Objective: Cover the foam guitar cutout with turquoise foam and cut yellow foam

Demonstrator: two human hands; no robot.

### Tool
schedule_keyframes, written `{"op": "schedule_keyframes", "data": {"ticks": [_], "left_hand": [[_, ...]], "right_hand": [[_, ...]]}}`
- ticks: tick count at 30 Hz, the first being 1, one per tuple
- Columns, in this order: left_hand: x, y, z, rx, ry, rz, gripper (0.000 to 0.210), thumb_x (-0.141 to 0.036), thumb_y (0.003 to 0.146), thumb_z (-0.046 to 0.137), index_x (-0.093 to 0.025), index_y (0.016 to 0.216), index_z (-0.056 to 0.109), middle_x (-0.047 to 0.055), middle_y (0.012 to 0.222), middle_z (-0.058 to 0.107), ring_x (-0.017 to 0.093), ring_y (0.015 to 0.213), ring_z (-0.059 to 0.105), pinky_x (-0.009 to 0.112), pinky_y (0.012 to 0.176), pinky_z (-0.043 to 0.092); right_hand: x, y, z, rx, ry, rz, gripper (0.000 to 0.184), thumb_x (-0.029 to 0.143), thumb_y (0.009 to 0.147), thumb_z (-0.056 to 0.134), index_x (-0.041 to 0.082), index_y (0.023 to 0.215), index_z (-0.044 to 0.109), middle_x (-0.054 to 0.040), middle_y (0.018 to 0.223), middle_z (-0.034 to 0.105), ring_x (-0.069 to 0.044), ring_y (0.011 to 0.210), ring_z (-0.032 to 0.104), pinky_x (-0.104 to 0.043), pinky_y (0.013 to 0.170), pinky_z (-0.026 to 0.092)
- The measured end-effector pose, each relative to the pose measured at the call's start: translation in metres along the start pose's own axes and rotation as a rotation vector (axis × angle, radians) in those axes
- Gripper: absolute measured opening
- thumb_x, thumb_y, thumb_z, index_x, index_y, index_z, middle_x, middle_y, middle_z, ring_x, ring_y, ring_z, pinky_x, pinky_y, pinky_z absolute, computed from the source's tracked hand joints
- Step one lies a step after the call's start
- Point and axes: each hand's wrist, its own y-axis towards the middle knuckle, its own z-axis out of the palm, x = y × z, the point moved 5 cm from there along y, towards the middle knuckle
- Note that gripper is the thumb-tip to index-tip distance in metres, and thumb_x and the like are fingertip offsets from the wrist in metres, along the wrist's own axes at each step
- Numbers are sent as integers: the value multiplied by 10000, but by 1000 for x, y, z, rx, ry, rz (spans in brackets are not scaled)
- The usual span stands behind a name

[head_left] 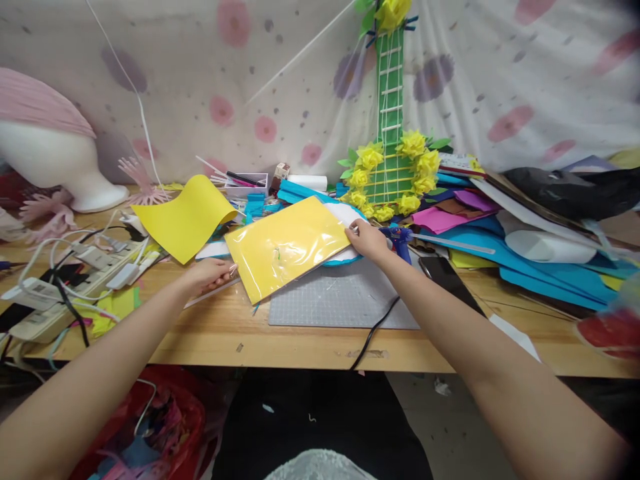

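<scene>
A glossy clear plastic packet with yellow sheets in it (290,250) is stretched between my hands, tilted above the table. My left hand (213,275) is closed on the clear film at its left edge. The fingers of my right hand (367,240) pinch its right edge. Under the packet lie a grey cutting mat (320,303) and a white, blue-edged piece (345,257), both partly covered. Just past my right hand rests a blue glue gun (399,241) with a clear glue stick (455,243) at its back. A curled yellow sheet (187,217) lies behind my left hand.
A green paper guitar with yellow flowers (393,160) leans at the back. Stacked coloured sheets (540,253) and a black phone (450,283) lie to the right. On the left are a power strip with cables (85,287) and a foam head (50,153).
</scene>
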Motion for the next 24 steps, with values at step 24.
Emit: {"op": "schedule_keyframes", "data": {"ticks": [24], "left_hand": [[8, -1, -9, -136, 257, -18, 409, -430, 603, 742, -178, 476, 446, -43, 393, 366, 64, 360, 292, 223, 386, 178]], "right_hand": [[-4, 4, 2, 18, 28, -18, 317, 425, 869, 438, 213, 1063, 574, -93, 1068, 673, -265, 970, 618, -342, 762, 446]]}}
